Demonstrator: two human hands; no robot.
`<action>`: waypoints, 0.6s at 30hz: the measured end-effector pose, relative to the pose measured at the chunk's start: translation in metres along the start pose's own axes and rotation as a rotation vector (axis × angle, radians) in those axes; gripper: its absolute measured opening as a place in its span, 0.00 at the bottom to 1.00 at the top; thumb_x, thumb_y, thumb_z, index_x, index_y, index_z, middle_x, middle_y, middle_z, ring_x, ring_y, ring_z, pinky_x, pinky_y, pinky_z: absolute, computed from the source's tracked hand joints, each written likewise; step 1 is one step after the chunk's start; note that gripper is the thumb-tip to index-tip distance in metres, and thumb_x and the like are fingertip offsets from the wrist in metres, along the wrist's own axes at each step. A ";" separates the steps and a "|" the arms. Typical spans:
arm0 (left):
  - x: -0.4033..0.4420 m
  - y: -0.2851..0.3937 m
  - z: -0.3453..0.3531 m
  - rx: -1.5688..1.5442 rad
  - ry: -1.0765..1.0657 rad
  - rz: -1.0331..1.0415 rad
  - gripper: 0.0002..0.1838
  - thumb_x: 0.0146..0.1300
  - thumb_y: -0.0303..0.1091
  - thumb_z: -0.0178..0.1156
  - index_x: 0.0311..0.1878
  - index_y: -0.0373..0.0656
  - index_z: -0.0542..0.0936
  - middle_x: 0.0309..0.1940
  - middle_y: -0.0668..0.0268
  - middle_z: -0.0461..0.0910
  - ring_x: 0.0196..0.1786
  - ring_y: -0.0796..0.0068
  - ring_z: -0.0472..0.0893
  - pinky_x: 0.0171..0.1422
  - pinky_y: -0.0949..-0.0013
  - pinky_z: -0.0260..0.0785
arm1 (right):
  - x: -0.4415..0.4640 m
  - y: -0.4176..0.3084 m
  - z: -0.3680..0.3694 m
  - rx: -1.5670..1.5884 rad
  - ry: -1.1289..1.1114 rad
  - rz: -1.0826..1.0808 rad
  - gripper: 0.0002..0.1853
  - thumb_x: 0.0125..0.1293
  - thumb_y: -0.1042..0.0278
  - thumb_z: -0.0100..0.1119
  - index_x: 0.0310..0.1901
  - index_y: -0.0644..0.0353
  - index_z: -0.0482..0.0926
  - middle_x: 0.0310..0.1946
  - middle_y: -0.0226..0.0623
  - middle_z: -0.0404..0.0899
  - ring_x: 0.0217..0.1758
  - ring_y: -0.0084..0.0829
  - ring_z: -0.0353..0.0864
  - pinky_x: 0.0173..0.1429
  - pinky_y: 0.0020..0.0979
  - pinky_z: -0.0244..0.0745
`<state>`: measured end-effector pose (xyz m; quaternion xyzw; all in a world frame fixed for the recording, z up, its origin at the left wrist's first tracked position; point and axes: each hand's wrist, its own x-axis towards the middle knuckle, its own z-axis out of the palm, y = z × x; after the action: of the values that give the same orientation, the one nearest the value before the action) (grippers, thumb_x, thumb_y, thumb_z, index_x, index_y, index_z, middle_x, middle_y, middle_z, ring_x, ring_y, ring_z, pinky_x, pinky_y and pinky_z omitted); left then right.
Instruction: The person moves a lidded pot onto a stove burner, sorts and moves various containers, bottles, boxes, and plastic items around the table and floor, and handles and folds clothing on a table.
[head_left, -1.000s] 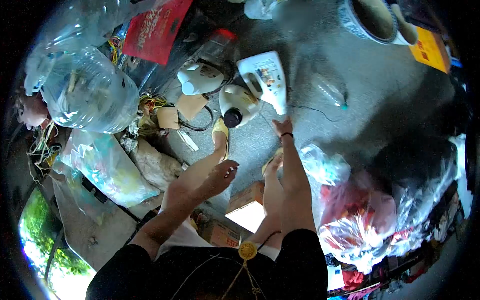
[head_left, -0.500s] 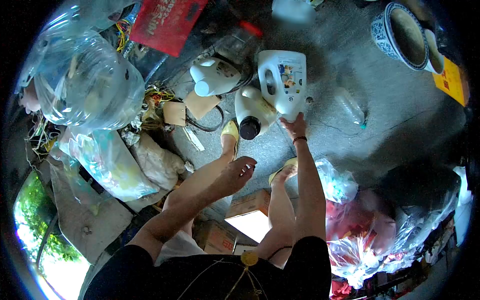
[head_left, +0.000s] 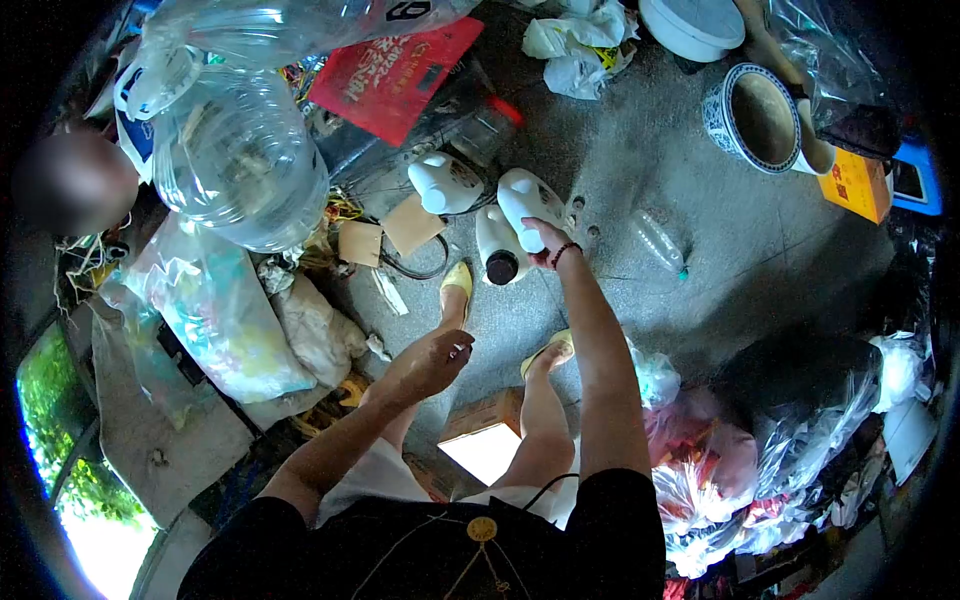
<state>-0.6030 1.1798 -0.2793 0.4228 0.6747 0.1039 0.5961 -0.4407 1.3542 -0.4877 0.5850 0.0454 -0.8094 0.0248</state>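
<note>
My right hand is closed on the neck end of a white jug, which now stands steeper beside a second white jug with a black cap. A third white jug is to their left, near two pieces of cardboard. My left hand hovers above my left leg, its fingers curled together; whether anything small is inside is hidden.
A large clear bottle and stuffed bags lie left. A clear small bottle, a blue-white pot and full plastic bags are right. An open box sits between my legs. A blurred round shape is far left.
My right hand has gone from reaching at the white jug's neck to gripping it. The jug has tipped from lying flat to more upright. The view has shifted.
</note>
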 end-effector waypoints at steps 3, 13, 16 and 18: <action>-0.006 -0.016 0.001 -0.036 0.040 0.024 0.09 0.54 0.30 0.52 0.39 0.39 0.72 0.32 0.60 0.75 0.33 0.71 0.75 0.36 0.71 0.68 | 0.034 0.012 -0.017 0.327 -0.071 -0.170 0.22 0.44 0.44 0.57 0.29 0.57 0.71 0.19 0.33 0.69 0.17 0.28 0.69 0.20 0.28 0.70; -0.040 0.050 -0.014 -0.042 -0.127 0.141 0.10 0.55 0.31 0.48 0.39 0.37 0.71 0.33 0.59 0.75 0.33 0.68 0.77 0.36 0.69 0.69 | -0.101 0.153 -0.098 0.763 0.014 -0.358 0.20 0.53 0.52 0.53 0.36 0.62 0.66 0.22 0.45 0.75 0.20 0.36 0.75 0.22 0.35 0.73; -0.052 0.091 -0.023 0.040 -0.174 0.266 0.10 0.54 0.31 0.49 0.39 0.36 0.71 0.32 0.58 0.75 0.32 0.67 0.77 0.36 0.70 0.69 | -0.190 0.226 -0.124 0.729 0.299 -0.468 0.16 0.54 0.56 0.52 0.37 0.60 0.70 0.26 0.42 0.75 0.23 0.33 0.76 0.26 0.34 0.74; -0.064 0.109 -0.031 0.222 -0.253 0.345 0.10 0.54 0.31 0.50 0.38 0.37 0.71 0.32 0.56 0.74 0.30 0.66 0.76 0.34 0.68 0.69 | -0.266 0.278 -0.143 0.805 0.390 -0.334 0.13 0.54 0.60 0.51 0.35 0.61 0.70 0.25 0.45 0.75 0.21 0.35 0.75 0.24 0.32 0.73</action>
<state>-0.5863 1.2145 -0.1555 0.6042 0.5196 0.0756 0.5994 -0.1958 1.0889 -0.2924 0.6737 -0.1749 -0.6307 -0.3432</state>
